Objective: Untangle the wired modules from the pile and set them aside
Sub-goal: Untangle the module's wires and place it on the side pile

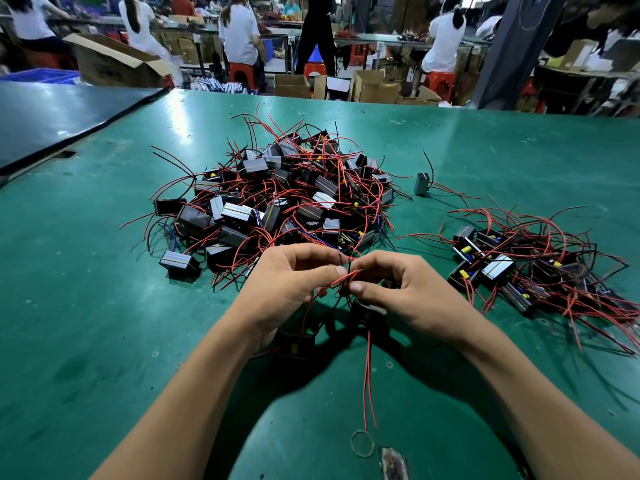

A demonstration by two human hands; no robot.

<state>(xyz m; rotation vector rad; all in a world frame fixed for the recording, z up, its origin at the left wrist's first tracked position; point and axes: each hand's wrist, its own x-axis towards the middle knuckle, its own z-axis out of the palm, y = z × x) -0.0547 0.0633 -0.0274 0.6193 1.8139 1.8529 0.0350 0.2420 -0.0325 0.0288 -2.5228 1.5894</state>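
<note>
Left hand [287, 285]: raised above the table [104, 306], fingers curled, pinching red wires [341, 280].
Right hand [412, 289]: facing it, pinching the same wires.
Modules [370, 311]: two dangle underneath.

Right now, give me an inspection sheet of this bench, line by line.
Surface: green mat, scuffed; worn patch at the near edge.
Job's things: big tangled pile ahead; smaller pile to the right; lone module between them; dark module just under the right hand.
Clutter: rubber band near the edge.
Hands: left hand and right hand both pinch the red wires between them.
Cables: two red leads dangle below the hands.
Surroundings: workers seated at benches, red stools, cardboard boxes behind the table.
</note>
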